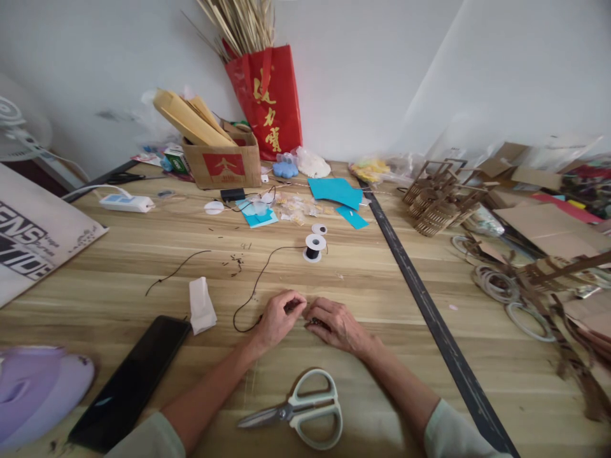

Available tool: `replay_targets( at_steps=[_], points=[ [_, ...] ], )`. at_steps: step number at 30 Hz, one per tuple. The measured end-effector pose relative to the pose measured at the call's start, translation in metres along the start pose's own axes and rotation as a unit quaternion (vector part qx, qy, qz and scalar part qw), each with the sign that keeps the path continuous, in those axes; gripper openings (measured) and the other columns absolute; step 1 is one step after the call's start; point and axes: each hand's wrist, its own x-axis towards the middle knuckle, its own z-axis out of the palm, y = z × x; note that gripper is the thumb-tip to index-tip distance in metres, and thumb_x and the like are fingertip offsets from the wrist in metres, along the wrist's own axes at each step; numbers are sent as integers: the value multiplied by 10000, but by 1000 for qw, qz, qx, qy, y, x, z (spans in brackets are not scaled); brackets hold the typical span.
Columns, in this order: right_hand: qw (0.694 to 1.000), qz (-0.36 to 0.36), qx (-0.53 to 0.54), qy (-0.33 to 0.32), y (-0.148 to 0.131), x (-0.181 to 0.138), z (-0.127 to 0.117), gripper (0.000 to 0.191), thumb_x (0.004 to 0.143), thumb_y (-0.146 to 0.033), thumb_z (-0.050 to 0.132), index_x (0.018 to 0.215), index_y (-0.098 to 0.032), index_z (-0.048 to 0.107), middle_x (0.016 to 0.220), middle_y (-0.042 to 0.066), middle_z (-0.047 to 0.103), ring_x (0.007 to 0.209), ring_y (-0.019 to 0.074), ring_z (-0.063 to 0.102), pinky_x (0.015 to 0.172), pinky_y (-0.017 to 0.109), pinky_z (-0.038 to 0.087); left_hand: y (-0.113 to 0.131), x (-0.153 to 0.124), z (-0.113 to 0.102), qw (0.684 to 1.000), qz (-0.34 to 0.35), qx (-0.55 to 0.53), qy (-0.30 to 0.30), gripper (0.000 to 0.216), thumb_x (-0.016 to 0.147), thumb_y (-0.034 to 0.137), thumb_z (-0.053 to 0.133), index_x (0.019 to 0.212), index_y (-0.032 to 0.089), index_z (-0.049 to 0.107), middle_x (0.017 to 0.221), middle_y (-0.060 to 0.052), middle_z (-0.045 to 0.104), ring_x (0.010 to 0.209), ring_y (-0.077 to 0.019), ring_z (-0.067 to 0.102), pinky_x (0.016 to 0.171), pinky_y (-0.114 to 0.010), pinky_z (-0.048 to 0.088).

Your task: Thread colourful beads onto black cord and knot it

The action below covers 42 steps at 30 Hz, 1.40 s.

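Both my hands rest close together on the wooden table (143,254). My left hand (280,316) is curled, pinching a thin black wire (258,280) that loops away toward a small white spool (314,246). My right hand (334,323) is closed too, fingertips pinched on a small dark piece at the wire's end; I cannot make out what it is. White-handled scissors (300,408) lie just in front of my wrists, untouched.
A black phone (131,381) and a folded white paper (200,305) lie at the left. Another loose wire (174,272) lies beyond them. A cardboard box (224,162), red bag (267,102), power strip (126,202), teal paper (337,191) and wooden model parts (436,200) stand further back.
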Motion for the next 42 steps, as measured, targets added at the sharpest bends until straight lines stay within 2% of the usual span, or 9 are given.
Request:
replay_targets(
  at_steps=[6, 12, 16, 21, 42],
  points=[
    [987, 85, 133, 43, -2, 2, -6, 178, 924, -306, 500, 886, -155, 587, 802, 51, 582, 656, 128, 525, 584, 225, 422, -2, 0, 0, 1000, -7, 7, 0, 81, 778, 155, 559, 738, 156, 629, 712, -27, 667, 674, -143, 606, 659, -237, 481],
    [976, 128, 170, 47, -1, 2, -8, 118, 886, -215, 509, 845, -151, 599, 760, 38, 581, 648, 122, 515, 559, 211, 395, 0, 0, 1, 1000, -8, 9, 8, 82, 770, 145, 563, 714, 158, 622, 687, -19, 662, 650, -137, 599, 643, -230, 482],
    [981, 96, 167, 33, 0, 2, -7, 54, 814, -140, 555, 846, -160, 594, 788, 34, 571, 655, 122, 530, 565, 208, 417, 1, 0, 0, 1000, -4, 9, 7, 85, 768, 140, 560, 713, 156, 622, 680, -17, 659, 641, -135, 594, 635, -228, 480],
    [993, 30, 117, 19, 2, 1, -4, 107, 756, -97, 604, 821, -182, 609, 883, 53, 604, 809, 159, 583, 736, 257, 475, -1, 0, 0, 1000, 0, 2, 4, 86, 771, 132, 559, 731, 157, 631, 711, -21, 671, 663, -137, 603, 651, -228, 483],
    [995, 13, 102, 17, 5, 1, -1, 114, 799, -77, 558, 822, -173, 614, 872, 58, 599, 819, 154, 590, 751, 251, 487, -1, 0, 0, 1000, -1, 4, 1, 88, 783, 142, 553, 733, 148, 626, 707, -23, 656, 670, -137, 598, 655, -228, 473]
  ],
)
